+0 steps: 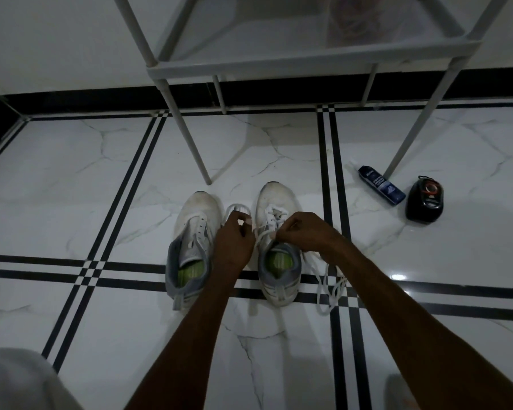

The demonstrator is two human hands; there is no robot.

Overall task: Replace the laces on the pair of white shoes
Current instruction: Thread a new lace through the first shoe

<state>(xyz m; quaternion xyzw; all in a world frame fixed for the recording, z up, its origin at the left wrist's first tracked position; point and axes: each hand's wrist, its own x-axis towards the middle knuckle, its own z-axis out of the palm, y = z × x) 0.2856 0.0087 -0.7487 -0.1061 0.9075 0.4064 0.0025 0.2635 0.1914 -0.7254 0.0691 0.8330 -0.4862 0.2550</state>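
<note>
Two white shoes with grey collars and green insoles stand side by side on the tiled floor. The left shoe (194, 232) has bare eyelets with no lace in them. The right shoe (276, 208) carries a white lace (274, 216) threaded near the toe. My left hand (233, 241) hovers between the shoes and pinches a loop of that lace. My right hand (304, 232) sits over the right shoe's tongue and pinches a lace strand. A loose white lace (328, 287) lies heaped on the floor right of the right shoe.
A white metal rack (190, 143) stands just behind the shoes, one leg ending close to the left shoe's toe. A dark blue spray bottle (381, 184) lies at the right, with a black round case (424, 199) beside it. A black skirting runs along the wall.
</note>
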